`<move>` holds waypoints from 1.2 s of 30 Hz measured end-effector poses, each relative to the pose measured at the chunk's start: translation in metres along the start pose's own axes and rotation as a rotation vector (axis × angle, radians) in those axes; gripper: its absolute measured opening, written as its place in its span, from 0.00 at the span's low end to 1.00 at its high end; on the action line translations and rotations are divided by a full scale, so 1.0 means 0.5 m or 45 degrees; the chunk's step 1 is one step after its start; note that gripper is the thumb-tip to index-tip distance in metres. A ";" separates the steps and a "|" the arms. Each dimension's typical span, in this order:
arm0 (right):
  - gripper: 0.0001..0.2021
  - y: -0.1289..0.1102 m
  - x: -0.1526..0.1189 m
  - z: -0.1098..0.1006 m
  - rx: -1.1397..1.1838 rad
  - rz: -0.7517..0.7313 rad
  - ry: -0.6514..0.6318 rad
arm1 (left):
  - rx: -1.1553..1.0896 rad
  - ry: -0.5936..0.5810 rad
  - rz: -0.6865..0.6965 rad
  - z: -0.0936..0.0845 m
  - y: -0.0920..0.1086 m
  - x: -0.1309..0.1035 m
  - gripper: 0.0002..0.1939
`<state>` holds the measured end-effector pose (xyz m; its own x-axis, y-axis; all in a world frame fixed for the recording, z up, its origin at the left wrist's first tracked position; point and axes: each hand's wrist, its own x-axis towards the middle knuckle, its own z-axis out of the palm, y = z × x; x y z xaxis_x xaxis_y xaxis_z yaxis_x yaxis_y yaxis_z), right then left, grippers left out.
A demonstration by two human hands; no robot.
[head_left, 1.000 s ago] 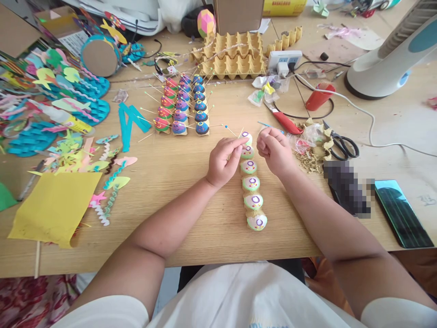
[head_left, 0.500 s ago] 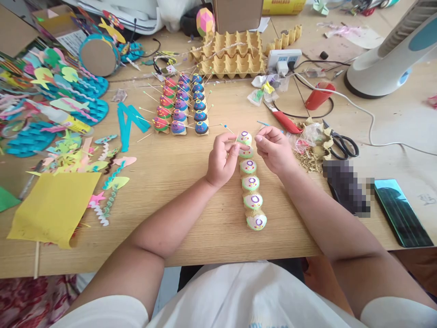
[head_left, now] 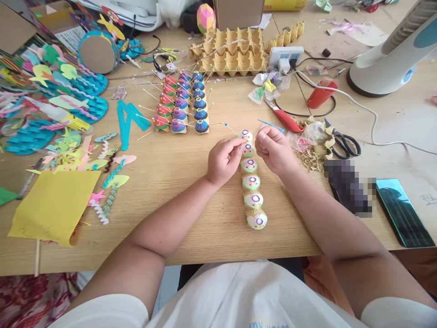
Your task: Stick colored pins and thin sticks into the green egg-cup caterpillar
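A row of egg-carton cups (head_left: 253, 182), painted white and green with purple rings and small coloured dots, runs away from me along the table. A thin stick with a blue bead tip (head_left: 230, 128) juts out to the left at its far cup. My left hand (head_left: 225, 157) is closed in a pinch beside the far cups; the toothpick seen in it just before is now mostly hidden by the fingers. Right of the same cups, my right hand (head_left: 274, 148) is closed too, thumb against fingertips. Whatever it pinches is too small to make out.
Painted rows of cups with bead-tipped sticks (head_left: 179, 109) stand behind. Brown egg trays (head_left: 235, 59), a red-handled knife (head_left: 288, 120), scissors (head_left: 346, 145) and a phone (head_left: 404, 212) lie around. Paper cutouts and yellow paper (head_left: 54, 205) cover the left.
My left fingers have turned and closed together toward the cups, so the toothpick that stood up between them no longer shows clearly. My right hand has hardly moved.
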<state>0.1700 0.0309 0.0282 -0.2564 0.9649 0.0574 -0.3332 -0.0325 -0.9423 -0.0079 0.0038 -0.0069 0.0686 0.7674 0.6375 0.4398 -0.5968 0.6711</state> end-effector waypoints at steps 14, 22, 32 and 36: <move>0.25 0.000 0.003 0.001 0.074 -0.006 -0.039 | -0.028 0.028 -0.028 0.001 0.000 0.001 0.16; 0.27 0.005 0.005 0.000 0.033 0.025 -0.001 | -0.018 0.004 -0.026 0.000 0.004 0.000 0.16; 0.26 0.003 0.003 -0.003 0.004 0.028 -0.032 | -0.096 -0.009 -0.080 0.003 0.002 -0.001 0.17; 0.25 0.002 0.002 -0.007 0.016 0.012 -0.051 | -0.183 0.008 -0.118 0.005 0.000 -0.001 0.17</move>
<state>0.1726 0.0326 0.0264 -0.2957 0.9533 0.0616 -0.3415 -0.0453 -0.9388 -0.0058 0.0041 -0.0081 0.0279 0.8194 0.5726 0.3118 -0.5514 0.7738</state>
